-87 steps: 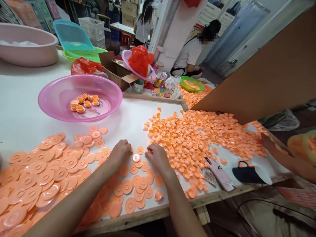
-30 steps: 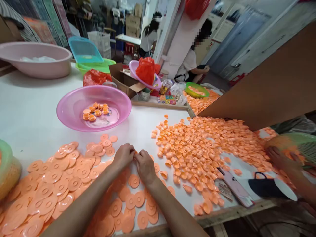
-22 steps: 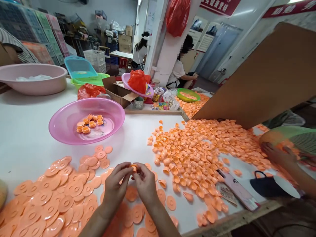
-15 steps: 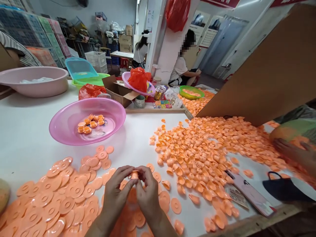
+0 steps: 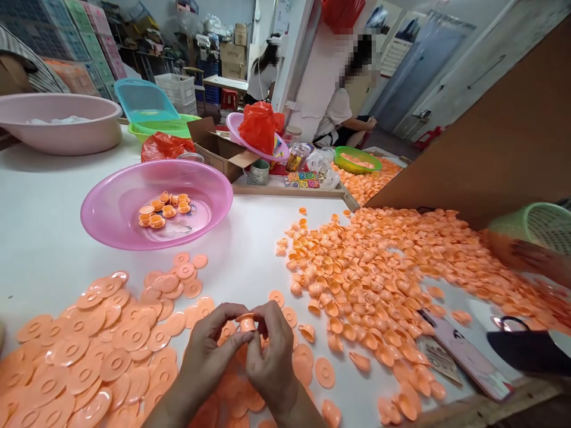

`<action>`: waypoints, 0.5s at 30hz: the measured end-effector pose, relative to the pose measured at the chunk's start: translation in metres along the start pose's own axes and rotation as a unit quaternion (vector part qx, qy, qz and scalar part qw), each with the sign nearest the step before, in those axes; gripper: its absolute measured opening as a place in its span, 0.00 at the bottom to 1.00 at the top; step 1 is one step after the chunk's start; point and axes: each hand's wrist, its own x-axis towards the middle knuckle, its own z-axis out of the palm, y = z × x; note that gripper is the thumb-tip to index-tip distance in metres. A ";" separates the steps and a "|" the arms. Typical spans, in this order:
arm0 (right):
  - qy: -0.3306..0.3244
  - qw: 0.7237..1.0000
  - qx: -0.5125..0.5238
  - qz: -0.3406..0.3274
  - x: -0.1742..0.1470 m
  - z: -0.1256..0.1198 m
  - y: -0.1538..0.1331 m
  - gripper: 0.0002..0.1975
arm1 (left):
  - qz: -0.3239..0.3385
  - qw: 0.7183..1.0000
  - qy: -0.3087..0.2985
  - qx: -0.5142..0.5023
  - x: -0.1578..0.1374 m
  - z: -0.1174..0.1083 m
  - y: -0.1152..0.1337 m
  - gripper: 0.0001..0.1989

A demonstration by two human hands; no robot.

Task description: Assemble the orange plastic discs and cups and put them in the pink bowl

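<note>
Between the fingertips of both hands is a small orange toy cup [image 5: 247, 324], turned bottom up with a flat saucer across its top. My left hand [image 5: 215, 340] pinches it from the left, and my right hand [image 5: 270, 348] grips it from the right. Loose orange saucers [image 5: 84, 345] lie in a spread pile under and left of my hands. A large heap of orange toy cups [image 5: 357, 279] covers the table to the right. Several cups joined to saucers rest in a pink basin [image 5: 104, 208] beyond the saucers.
A phone [image 5: 468, 353], banknote [image 5: 439, 359] and dark mask [image 5: 529, 345] lie front right. Another person's hand [image 5: 539, 258] is beside a green basket [image 5: 535, 223]. A cardboard sheet [image 5: 482, 142] slants across the right. An open carton [image 5: 218, 148] and a mauve tub [image 5: 57, 128] stand behind.
My hands stay together, and the saucer now shows more plainly on top of the cup. At the right, the green basket has risen and tilted. The whole view has shifted slightly.
</note>
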 end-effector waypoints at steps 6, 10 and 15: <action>0.007 1.000 0.005 0.018 0.000 0.005 0.005 0.05 | 0.001 1.000 0.021 0.000 0.001 0.007 0.000 0.08; -0.046 0.993 0.075 0.082 0.013 0.005 0.009 0.04 | -0.007 0.994 0.105 0.010 0.007 0.012 0.000 0.08; -0.026 0.993 0.051 0.105 0.015 -0.046 0.020 0.08 | 0.022 0.923 0.347 0.166 0.025 -0.036 0.040 0.16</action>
